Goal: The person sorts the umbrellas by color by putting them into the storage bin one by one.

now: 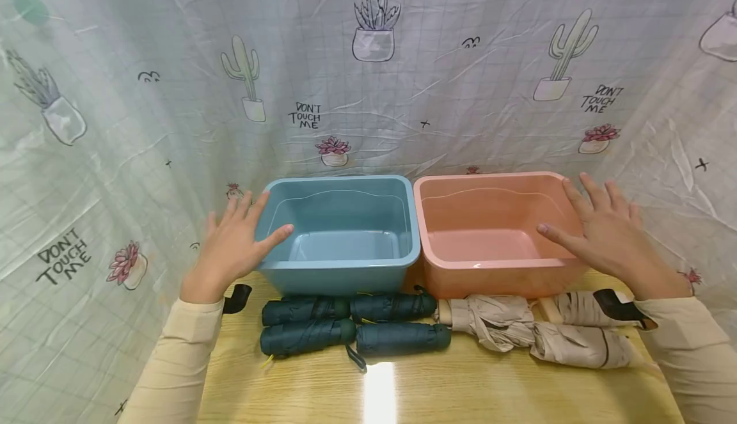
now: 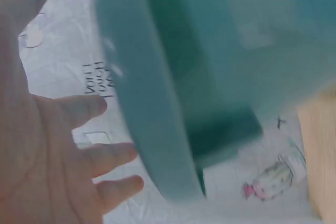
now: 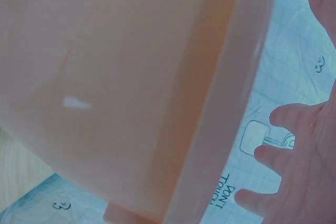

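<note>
Two plastic tubs stand side by side, a blue tub (image 1: pixel 340 272) on the left and an orange-pink tub (image 1: pixel 501 277) on the right, with no objects inside. My left hand (image 1: pixel 233 245), fingers spread, is by the blue tub's left rim. Over the right end of the orange-pink tub is my right hand (image 1: pixel 610 238), also spread and holding nothing. In the wrist views each palm faces its tub's outer wall. Several dark green folded umbrellas (image 1: pixel 403 338) lie before the blue tub, and several beige folded umbrellas (image 1: pixel 501 318) before the orange-pink one.
A wooden table (image 1: pixel 288 392) bears the tubs and umbrellas. Behind and on both sides hangs a pale curtain (image 1: pixel 437 85) printed with potted cacti and lettering, close to the tubs' back rims. Light glares off the table's front middle.
</note>
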{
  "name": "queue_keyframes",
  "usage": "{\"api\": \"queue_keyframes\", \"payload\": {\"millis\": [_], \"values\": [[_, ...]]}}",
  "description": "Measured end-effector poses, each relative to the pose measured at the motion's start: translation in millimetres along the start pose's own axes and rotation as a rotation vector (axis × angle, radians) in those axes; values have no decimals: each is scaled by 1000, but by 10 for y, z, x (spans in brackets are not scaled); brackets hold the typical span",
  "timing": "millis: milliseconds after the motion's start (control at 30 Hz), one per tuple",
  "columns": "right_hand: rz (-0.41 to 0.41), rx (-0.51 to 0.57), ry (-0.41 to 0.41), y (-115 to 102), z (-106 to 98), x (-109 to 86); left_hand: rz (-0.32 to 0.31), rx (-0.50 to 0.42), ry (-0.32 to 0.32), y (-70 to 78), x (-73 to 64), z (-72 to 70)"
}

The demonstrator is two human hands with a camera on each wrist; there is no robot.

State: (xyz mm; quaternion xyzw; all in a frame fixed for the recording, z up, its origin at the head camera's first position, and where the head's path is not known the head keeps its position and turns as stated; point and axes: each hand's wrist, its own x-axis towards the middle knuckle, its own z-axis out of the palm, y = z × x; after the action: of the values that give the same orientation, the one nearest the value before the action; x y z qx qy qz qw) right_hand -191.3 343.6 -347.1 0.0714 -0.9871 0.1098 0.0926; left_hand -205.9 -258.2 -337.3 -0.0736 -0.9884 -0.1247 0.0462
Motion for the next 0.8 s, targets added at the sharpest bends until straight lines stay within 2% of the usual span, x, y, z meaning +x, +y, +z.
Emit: {"api": "queue_keyframes", "payload": {"millis": [100, 300, 433, 533, 667, 800], "values": [[-5, 29, 24, -21, 1, -42, 47, -61, 90, 122, -56, 28], [-16, 121, 101, -56, -6, -139, 157, -259, 334, 437, -164, 184], [-25, 200, 190, -61, 7, -205, 208, -385, 432, 619, -214, 306], [-23, 278, 269, -57, 36, -270, 228, -449, 512, 688, -231, 384], [6, 399, 416, -22, 112, -371, 219, -509, 659, 675, -229, 453], [137, 466, 575, 11, 210, -488, 121, -581, 775, 562, -233, 486]]}}
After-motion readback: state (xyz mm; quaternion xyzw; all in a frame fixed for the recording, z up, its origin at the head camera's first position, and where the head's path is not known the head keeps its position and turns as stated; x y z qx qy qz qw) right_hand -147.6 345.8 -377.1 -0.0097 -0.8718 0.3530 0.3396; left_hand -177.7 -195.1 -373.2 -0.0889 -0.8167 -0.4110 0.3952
